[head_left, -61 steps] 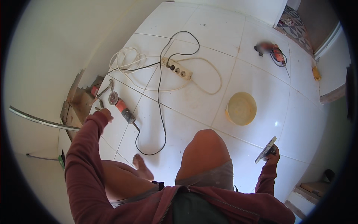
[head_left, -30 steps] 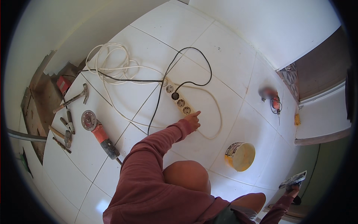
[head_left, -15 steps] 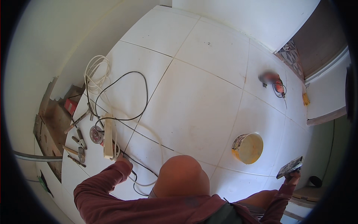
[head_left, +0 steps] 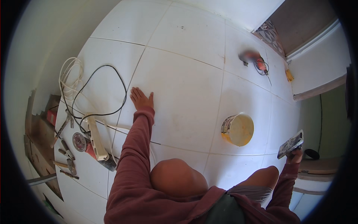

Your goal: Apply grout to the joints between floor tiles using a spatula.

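My left hand rests open on the white tiled floor, fingers spread, right of looped black and white cables. The cream power strip lies at left, over part of a red angle grinder. At lower right my right hand grips a metal plastering trowel smeared with pale material. A yellow bucket stands between my right hand and my bare knee, its inside pale.
A hammer, pliers and several other tools lie beside a broken brown wall patch at left. A red power tool with a cord lies back right, near a yellow item and a doorway with patterned tiles.
My left hand moved the power strip and cables left onto the grinder, let go, then reached forward onto the bare tile. My right hand still holds the trowel.
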Available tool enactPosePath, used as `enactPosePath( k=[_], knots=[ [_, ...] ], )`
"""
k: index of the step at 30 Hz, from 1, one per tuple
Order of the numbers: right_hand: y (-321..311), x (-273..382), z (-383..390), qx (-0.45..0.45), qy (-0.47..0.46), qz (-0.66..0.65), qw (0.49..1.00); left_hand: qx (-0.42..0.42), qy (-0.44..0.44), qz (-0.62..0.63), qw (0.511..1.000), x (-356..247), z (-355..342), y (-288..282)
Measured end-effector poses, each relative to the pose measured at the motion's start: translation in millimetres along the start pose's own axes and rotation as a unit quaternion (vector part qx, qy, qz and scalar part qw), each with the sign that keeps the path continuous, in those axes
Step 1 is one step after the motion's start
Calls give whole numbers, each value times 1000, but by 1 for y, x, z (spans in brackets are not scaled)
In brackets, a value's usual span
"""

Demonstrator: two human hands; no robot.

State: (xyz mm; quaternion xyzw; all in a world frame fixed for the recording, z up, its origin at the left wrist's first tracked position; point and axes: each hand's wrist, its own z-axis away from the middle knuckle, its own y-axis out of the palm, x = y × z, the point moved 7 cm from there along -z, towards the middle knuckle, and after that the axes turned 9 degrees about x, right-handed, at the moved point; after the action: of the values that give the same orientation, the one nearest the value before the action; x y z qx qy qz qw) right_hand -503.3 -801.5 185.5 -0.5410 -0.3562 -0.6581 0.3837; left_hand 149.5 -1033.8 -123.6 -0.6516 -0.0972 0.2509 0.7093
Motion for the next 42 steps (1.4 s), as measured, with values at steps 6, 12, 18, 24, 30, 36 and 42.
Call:
enactPosePath(
  k=[6, 12, 18, 24, 30, 36, 42],
  knots=[
    [67, -22, -7, 22, 36, -35, 999, 34, 268, 60, 961, -102, -18, 3],
    [115, -73, 16, 159, 100, -41, 981, 301, 480, 468, 678, -130, 139, -18],
    [167, -193, 41, 103, 299, -286, 904, -52, -28, -101, 993, 56, -2, -20],
    [212, -204, 20, 41, 288, -331, 898, -51, 397, 228, 887, -81, 58, -94],
    [128, -149, -18, 121, 102, 137, 978, 420, 381, 483, 667, -212, 176, -6],
    [155, -161, -5, 157, -41, 499, 851, 494, 415, 306, 700, -320, 234, 41],
    [150, -169, 41, 192, -21, 579, 792, 646, 187, 452, 585, -317, 241, 56]
  ],
)
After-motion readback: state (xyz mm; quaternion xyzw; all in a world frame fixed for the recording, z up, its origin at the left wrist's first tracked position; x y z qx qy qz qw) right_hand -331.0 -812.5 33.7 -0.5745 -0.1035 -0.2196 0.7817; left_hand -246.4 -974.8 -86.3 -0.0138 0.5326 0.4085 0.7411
